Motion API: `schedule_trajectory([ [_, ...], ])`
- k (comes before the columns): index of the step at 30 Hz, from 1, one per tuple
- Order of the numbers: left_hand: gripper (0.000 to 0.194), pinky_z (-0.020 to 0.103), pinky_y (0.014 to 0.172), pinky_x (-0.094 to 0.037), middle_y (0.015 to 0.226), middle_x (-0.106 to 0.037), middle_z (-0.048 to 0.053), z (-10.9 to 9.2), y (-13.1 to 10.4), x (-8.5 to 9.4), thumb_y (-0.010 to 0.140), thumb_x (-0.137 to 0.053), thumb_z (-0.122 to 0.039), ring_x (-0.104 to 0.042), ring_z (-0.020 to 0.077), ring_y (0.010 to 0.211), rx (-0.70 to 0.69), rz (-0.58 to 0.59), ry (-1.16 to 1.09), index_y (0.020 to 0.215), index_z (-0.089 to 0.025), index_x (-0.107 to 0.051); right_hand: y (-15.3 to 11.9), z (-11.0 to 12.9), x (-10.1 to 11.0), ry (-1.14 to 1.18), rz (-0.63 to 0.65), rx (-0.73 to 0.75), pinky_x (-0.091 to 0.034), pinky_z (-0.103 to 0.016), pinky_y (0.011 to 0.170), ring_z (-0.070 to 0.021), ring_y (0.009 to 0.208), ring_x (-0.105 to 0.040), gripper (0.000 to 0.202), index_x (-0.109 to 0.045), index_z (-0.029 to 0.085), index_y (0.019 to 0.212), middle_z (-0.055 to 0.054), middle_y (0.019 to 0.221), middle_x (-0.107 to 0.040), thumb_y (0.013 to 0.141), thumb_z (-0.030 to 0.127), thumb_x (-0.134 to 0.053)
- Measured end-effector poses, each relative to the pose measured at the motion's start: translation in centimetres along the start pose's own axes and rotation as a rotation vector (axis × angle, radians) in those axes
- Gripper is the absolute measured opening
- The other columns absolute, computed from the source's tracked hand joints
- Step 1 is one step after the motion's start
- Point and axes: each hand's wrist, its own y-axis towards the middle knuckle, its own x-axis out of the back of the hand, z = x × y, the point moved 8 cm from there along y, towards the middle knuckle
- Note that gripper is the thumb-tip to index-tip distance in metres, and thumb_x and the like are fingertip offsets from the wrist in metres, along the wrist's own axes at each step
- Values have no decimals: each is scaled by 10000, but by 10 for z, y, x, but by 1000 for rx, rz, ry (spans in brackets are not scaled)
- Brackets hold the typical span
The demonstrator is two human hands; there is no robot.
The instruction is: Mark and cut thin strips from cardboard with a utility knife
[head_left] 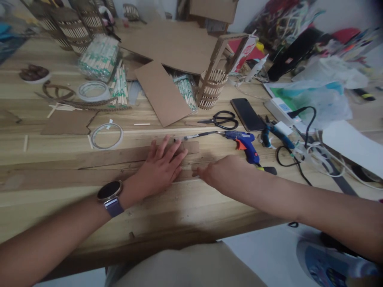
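Note:
My left hand, a watch on its wrist, lies flat with fingers spread across two long cardboard strips. The upper cardboard strip passes under its fingers, and the lower cardboard strip runs beneath the palm. At the lower strip's right end, my right hand is closed, fingertips pinched on the strip's end; its palm side is hidden. Just above the hands lie a pen and a blue hot glue gun with an orange trigger. Black-handled scissors rest behind them.
A phone, pliers and tangled cables lie on the right. A slatted basket with a tall handle stands at the back. Cardboard sheets, chopstick packs and tape rolls occupy the back and left.

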Motion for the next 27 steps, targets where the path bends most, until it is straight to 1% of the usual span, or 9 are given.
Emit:
schedule_trajectory([
  [5, 435, 742, 1162, -196, 1583, -412, 205, -1, 2, 2, 1037, -470, -290, -226, 456, 1513, 14, 13, -12, 1443, -147, -530, 5, 1, 0, -13, -27, 65, -372, -263, 487, -232, 683, -741, 347, -680, 185, 1131, -55, 711, -740, 864, 7, -545],
  [8, 452, 721, 1180, -181, 1608, -386, 174, -11, 4, 3, 1023, -490, -285, -180, 433, 1535, -22, 40, -30, 1460, -176, -517, 6, -4, -2, 5, -53, 53, -408, -278, 520, -240, 698, -742, 291, -699, 190, 1097, -57, 716, -745, 914, 52, -520],
  [11, 478, 670, 1207, -191, 1610, -403, 129, -24, 5, -1, 1025, -467, -331, -156, 400, 1548, -87, 88, -72, 1478, -184, -508, 6, -7, -2, 16, -66, 42, -411, -280, 535, -231, 697, -739, 293, -693, 186, 1151, -63, 744, -754, 944, 90, -509],
  [14, 459, 678, 1208, -179, 1603, -421, 107, -29, 5, -4, 1030, -438, -363, -171, 404, 1543, -111, 115, -104, 1437, -186, -556, 4, -4, -1, -27, -59, 48, -364, -279, 500, -225, 679, -732, 383, -641, 164, 1272, -65, 763, -759, 937, 58, -491],
  [17, 413, 697, 1197, -182, 1594, -439, 94, -29, 5, -6, 1020, -444, -335, -174, 420, 1537, -118, 127, -110, 1374, -202, -610, 1, -2, 1, -73, -83, 69, -297, -289, 465, -223, 669, -725, 427, -609, 139, 1315, -66, 764, -754, 924, 28, -477],
  [19, 399, 698, 1197, -181, 1596, -437, 79, -28, 5, -6, 1008, -463, -313, -165, 421, 1539, -118, 131, -109, 1364, -224, -619, -1, -3, 2, -81, -101, 81, -257, -291, 454, -216, 657, -718, 421, -601, 135, 1323, -64, 749, -746, 930, 44, -483],
  [22, 416, 694, 1202, -170, 1610, -415, 71, -28, 5, -5, 990, -505, -315, -152, 421, 1542, -114, 133, -120, 1389, -245, -602, -5, -10, 2, -67, -124, 63, -209, -287, 448, -206, 611, -700, 410, -587, 182, 1352, -38, 723, -736, 961, 112, -486],
  [25, 436, 690, 1206, -167, 1622, -394, 73, -28, 6, -5, 978, -534, -324, -145, 422, 1543, -110, 141, -128, 1404, -250, -589, -7, -14, 0, -48, -126, 46, -206, -286, 447, -193, 590, -683, 421, -576, 220, 1373, -31, 747, -746, 971, 137, -487],
  [27, 429, 695, 1204, -167, 1626, -388, 68, -28, 6, -5, 983, -526, -316, -142, 421, 1544, -109, 148, -128, 1403, -255, -589, -6, -13, -1, -45, -130, 54, -228, -283, 453, -192, 611, -686, 418, -580, 205, 1369, -45, 758, -749, 966, 133, -494],
])
